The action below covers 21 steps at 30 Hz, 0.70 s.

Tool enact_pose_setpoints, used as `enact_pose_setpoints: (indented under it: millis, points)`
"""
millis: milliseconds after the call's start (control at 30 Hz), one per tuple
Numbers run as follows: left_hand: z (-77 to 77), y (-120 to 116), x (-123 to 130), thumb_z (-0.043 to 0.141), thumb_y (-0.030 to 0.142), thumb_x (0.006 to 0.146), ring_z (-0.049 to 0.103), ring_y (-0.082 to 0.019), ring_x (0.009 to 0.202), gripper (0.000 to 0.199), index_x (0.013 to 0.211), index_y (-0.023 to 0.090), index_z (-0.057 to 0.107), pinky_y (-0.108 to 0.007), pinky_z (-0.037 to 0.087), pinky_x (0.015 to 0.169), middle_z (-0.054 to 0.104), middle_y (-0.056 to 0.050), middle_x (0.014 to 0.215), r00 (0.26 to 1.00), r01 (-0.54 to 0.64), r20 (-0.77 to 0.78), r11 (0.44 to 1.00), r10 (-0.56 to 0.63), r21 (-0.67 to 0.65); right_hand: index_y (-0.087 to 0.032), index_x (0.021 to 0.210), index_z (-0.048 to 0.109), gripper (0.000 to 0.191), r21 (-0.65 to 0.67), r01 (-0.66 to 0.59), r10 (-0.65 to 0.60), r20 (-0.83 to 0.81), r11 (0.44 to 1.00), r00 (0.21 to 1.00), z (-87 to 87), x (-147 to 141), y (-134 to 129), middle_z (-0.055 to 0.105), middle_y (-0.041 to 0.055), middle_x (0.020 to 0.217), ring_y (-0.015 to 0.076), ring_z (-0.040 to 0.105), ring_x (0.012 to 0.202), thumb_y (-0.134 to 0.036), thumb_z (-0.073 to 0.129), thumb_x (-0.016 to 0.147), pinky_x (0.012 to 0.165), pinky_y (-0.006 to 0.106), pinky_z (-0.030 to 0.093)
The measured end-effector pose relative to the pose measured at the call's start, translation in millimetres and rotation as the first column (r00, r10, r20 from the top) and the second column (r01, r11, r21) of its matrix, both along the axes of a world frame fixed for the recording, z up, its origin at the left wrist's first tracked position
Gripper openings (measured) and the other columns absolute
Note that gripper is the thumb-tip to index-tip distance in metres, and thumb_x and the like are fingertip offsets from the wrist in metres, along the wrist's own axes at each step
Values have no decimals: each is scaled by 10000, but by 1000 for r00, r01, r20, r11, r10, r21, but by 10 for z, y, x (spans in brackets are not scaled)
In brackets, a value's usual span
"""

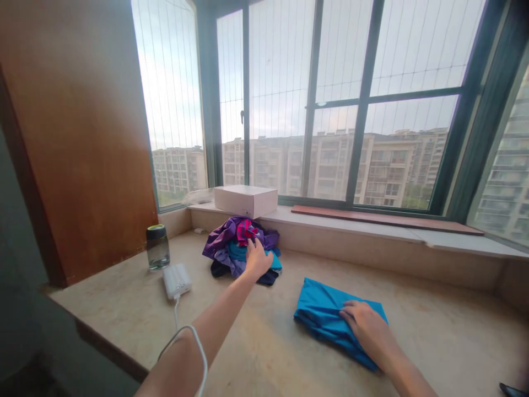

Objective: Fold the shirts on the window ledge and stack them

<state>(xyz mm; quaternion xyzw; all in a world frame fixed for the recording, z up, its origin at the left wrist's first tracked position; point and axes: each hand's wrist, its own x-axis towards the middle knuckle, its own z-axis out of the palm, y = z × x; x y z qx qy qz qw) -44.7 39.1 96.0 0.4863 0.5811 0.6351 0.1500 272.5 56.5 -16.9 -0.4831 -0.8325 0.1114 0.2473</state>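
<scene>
My left hand (pixel 258 260) reaches out to a heap of crumpled clothes (pixel 219 240) at the back of the counter. Its fingers are apart, at the front of a red and pink checked cloth (pixel 246 230); whether they touch it I cannot tell. Purple, teal and dark fabrics make up the rest of that heap. On the right lies a folded blue garment (pixel 320 306), roughly rectangular, its near side bunched in creases. My right hand (pixel 366 326) rests on top of it, fingers loosely extended over the fabric.
A white box (pixel 246 201) stands on the window ledge behind the heap. To the left are a clear water bottle (pixel 157 251) and a white power bank (pixel 177 281), whose cable (pixel 202 353) loops over my left forearm. A dark object (pixel 512 389) shows at bottom right.
</scene>
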Motion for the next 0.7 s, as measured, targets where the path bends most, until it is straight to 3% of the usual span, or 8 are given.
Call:
enact_pose_setpoints:
  millis: [100,233,300,400,467,533,633,700]
  points:
    - [-327,55,283,716,287,827,276,-354,1493,709,1459,100,455,-501,205,1236,379,-214,1568,945,162,-269,981,-186,-106,-255,935,732,480,-8,157,-157,-133,988,979,59,25,16,770,118,961,329,712,957,-476,308,983,839,421,515]
    - [-747,-72,725,638,470,870,233,-309,1520,901,1590,119,226,-476,195,1246,255,-201,1638,704,480,-445,833,-553,-275,-202,985,685,492,16,347,-301,-461,938,835,216,77,30,756,151,899,344,706,891,-525,315,960,755,408,513]
    - [-866,-163,861,689,556,817,234,-326,1518,1023,1608,157,176,-490,216,1237,239,-188,1646,629,545,-445,770,-637,-332,-192,962,669,482,-1,327,-262,-603,945,754,312,77,1,749,139,869,328,696,850,-569,369,946,745,403,520]
    - [-945,-226,954,825,547,673,237,-377,1508,1219,1611,142,159,-504,239,1225,213,-206,1649,562,576,-471,730,-681,-368,-199,981,663,479,-90,98,-132,-760,991,636,444,7,-107,750,105,860,294,692,816,-626,454,931,704,380,544]
    - [-959,-224,977,866,430,635,245,-389,1503,1235,1609,133,166,-504,259,1218,204,-203,1651,575,572,-488,749,-656,-334,-204,1009,670,485,-158,-101,-80,-839,982,539,513,-70,-196,758,93,862,280,700,800,-649,500,917,668,369,558]
    - [-948,-218,989,806,296,692,321,-365,1478,1080,1598,163,233,-485,307,1198,282,-167,1634,644,541,-476,796,-599,-271,-207,1003,683,491,-206,-229,-85,-890,951,447,568,-130,-266,761,82,838,274,706,782,-668,566,881,649,366,566]
    - [-866,-225,981,633,179,806,564,-306,1306,676,1468,209,502,-425,439,1096,584,-106,1445,751,467,-428,863,-502,-193,-206,958,709,512,-256,-263,-165,-932,930,322,628,-119,-284,754,60,780,268,707,763,-687,690,783,634,354,566]
    - [-765,-229,939,549,140,843,687,-269,1103,477,1300,219,657,-374,515,970,740,-67,1204,797,420,-405,893,-448,-161,-205,949,723,530,-285,-202,-234,-941,937,243,648,-32,-235,739,35,737,250,700,728,-682,751,720,616,332,557]
